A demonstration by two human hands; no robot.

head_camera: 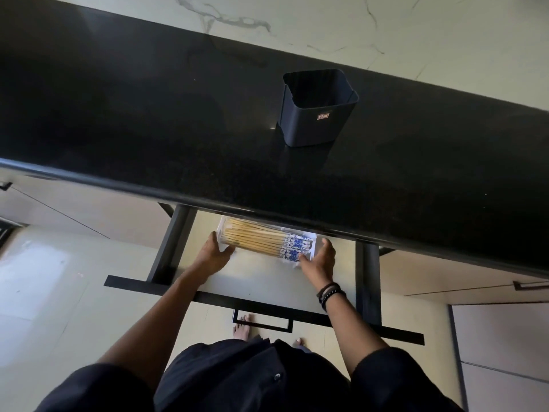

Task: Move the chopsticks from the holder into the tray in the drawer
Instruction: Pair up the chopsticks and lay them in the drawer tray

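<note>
Several wooden chopsticks (261, 240) with blue-and-white patterned ends lie flat in a clear tray (221, 230) inside the open drawer (267, 281). My left hand (212, 254) grips the tray's left end. My right hand (319, 260) holds its right end, fingers curled on the rim. The dark holder (318, 114) stands upright on the black countertop (148, 129), and I see nothing inside it. The tray's far edge is hidden under the counter lip.
The drawer's black front and handle (261, 319) jut toward my body. Black drawer side rails (368, 281) flank the tray. Pale cabinet doors (490, 346) and floor tiles lie below. My bare feet (242, 325) stand under the drawer.
</note>
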